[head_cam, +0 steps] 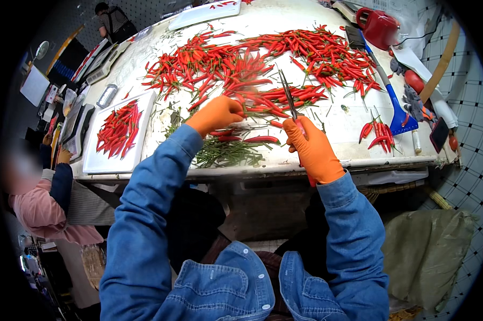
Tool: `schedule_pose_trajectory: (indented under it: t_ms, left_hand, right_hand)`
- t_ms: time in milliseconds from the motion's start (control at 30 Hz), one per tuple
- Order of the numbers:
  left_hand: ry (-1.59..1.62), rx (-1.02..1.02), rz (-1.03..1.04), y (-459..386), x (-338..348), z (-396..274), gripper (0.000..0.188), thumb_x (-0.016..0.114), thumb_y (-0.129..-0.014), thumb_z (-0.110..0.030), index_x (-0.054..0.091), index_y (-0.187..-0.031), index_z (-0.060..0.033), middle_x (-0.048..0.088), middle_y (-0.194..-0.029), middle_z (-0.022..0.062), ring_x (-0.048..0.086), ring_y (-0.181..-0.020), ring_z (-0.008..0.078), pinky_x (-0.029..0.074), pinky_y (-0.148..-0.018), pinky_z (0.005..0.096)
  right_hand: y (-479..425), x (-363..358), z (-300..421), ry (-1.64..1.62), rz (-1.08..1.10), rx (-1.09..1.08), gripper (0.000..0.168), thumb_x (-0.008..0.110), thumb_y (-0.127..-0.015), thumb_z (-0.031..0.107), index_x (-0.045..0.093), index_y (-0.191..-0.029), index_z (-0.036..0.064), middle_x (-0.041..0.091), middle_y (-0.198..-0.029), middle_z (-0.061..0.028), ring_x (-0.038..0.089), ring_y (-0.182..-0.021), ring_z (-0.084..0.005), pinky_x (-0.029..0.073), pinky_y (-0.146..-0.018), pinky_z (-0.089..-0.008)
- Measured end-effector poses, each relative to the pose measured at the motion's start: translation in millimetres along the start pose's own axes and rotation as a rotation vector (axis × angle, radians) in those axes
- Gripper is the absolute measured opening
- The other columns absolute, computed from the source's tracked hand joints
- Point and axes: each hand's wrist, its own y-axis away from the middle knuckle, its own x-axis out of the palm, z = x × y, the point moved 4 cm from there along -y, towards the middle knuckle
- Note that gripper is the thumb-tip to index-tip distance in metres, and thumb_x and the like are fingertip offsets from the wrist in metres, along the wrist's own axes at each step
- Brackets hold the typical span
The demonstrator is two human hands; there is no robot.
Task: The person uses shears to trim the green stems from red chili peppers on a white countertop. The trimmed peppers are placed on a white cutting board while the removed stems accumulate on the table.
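My right hand [315, 150], in an orange glove, grips scissors with red handles. The scissors' dark metal blades [288, 94] point away from me over the table, their tips slightly apart. My left hand [217, 114], also gloved in orange, has its fingers bent together at the near edge of a heap of red chili peppers [193, 66]; whether a pepper is pinched there is unclear. Cut green stems [225, 153] lie piled at the table's front edge between my hands, with a few peppers on top. To the left, stemless red peppers [120, 128] fill part of a white tray [145, 120].
Another white tray [205, 16] stands at the far side. On the right are a blue scraper [399, 110], a red pitcher [379, 28], grey gloves [413, 102] and a phone [439, 130]. Scales [75, 132] line the left, where a person in pink [39, 208] sits.
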Motion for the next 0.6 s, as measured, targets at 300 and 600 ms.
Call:
schedule_pose_trajectory:
  t_ms: [300,600]
  left_hand:
    - [0.994,-0.136,0.324,27.4,-22.2,-13.3,0.032,0.063,-0.092,-0.022,0.058,-0.115,-0.0009,0.064,-0.098,0.0078,0.064,-0.082,0.0149,0.056,-0.078,0.0304]
    - [0.982,-0.115,0.417,39.7,-6.9,-40.4,0.025,0.059,-0.094,-0.019,0.060,-0.111,-0.0005,0.066,-0.093,0.0061,0.064,-0.076,0.0122,0.052,-0.068,0.0247]
  right_hand:
    - [1.6,0.9,3.1,0.634,-0.048,-0.053,0.064,0.060,-0.079,0.065,0.058,-0.097,0.004,0.065,-0.083,-0.0125,0.063,-0.075,-0.0299,0.049,-0.065,-0.0376]
    - [-0.3,14.2,3.6,0.664,0.067,-0.048,0.064,0.062,-0.079,0.064,0.059,-0.101,0.004,0.067,-0.083,-0.0102,0.065,-0.075,-0.0289,0.050,-0.065,-0.0374]
